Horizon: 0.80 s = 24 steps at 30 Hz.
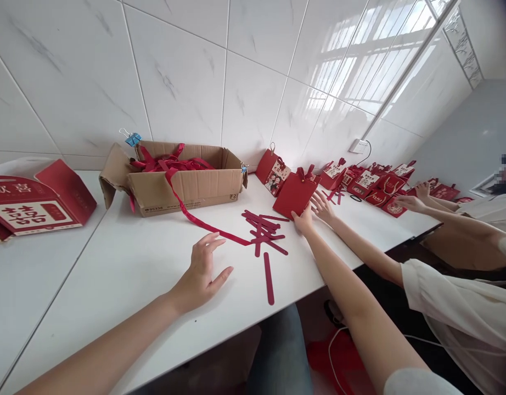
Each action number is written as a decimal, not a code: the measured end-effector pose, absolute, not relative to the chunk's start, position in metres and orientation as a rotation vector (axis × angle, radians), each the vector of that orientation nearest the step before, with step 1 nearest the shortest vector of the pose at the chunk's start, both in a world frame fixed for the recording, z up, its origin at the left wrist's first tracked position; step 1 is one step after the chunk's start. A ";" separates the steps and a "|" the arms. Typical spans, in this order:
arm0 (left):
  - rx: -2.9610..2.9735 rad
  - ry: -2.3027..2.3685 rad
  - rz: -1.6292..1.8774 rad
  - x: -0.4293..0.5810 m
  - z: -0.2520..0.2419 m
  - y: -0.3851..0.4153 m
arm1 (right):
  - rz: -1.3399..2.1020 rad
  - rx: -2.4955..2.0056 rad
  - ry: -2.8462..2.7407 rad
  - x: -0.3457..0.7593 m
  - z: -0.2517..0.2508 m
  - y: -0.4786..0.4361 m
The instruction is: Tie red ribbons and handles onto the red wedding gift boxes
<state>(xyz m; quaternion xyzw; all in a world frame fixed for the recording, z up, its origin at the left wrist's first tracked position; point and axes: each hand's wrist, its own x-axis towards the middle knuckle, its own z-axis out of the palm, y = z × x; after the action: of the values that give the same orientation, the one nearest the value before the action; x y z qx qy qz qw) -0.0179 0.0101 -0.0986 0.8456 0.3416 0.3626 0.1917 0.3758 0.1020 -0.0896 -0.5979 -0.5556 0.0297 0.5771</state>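
Note:
My left hand [204,270] is just above the white table with its fingers apart and nothing in them. A red ribbon [195,220] runs past its fingertips from the cardboard box [183,192] to a pile of dark red strips [264,233]. One single strip [269,278] lies nearer the table's edge. My right hand [304,219] grips the lower right edge of a red gift box [296,195], which is tilted and has a ribbon handle on top. Beside it, a co-worker's hand [322,207] reaches close to the same box.
Red ribbons fill the cardboard box, which has blue binder clips [133,138]. A larger red and white box [39,197] stands at the left. Behind the held box sits another printed gift box [273,173]. Several more gift boxes [368,184] and co-workers' arms [417,206] are at the right.

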 end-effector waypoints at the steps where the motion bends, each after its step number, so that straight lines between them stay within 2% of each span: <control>1: 2.373 0.974 1.013 -0.018 -0.098 0.010 | 0.083 -1.562 -1.199 0.367 -0.098 0.106; 4: 2.361 0.981 1.019 -0.018 -0.098 0.010 | 0.129 -1.856 -0.958 0.354 -0.111 0.116; 8: 2.367 0.975 1.031 -0.018 -0.100 0.011 | 0.142 -2.004 -0.831 0.348 -0.106 0.122; 20: 2.412 0.968 1.161 -0.016 -0.105 0.012 | 0.084 -1.984 -0.834 0.330 -0.099 0.106; 24: 2.480 1.111 1.288 -0.018 -0.105 0.016 | 0.070 -1.919 -0.781 0.317 -0.102 0.100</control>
<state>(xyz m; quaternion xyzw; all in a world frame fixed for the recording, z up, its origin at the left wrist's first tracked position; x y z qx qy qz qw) -0.0179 0.0162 -0.1046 0.8229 0.3685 0.4272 0.0673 0.3166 0.0995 -0.1019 -0.7967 -0.3243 0.0291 0.5092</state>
